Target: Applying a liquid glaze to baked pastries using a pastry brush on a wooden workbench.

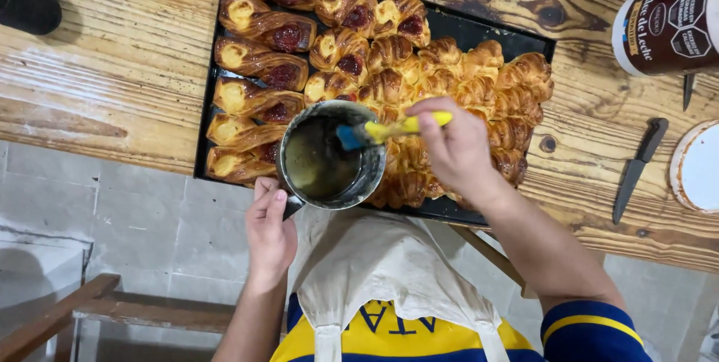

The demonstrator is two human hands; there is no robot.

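Note:
My left hand (pixel 268 229) grips the handle of a small metal pot (pixel 329 154) holding dark liquid, held over the near edge of a black baking tray (pixel 464 31). My right hand (pixel 455 146) holds a yellow-handled pastry brush (pixel 389 130), its blue bristles dipped over the pot's rim. The tray is filled with browned croissants (pixel 479 85) on the right and twisted pastries (pixel 258 55) with cream and red jam on the left.
The tray lies on a wooden table (pixel 105 62). A black-handled knife (pixel 636 169), a dark-labelled tub (pixel 666 21) and a white lid (pixel 700 169) sit at the right. A dark object (pixel 26 4) rests far left. A wooden bench (pixel 97 309) stands on the tiled floor below.

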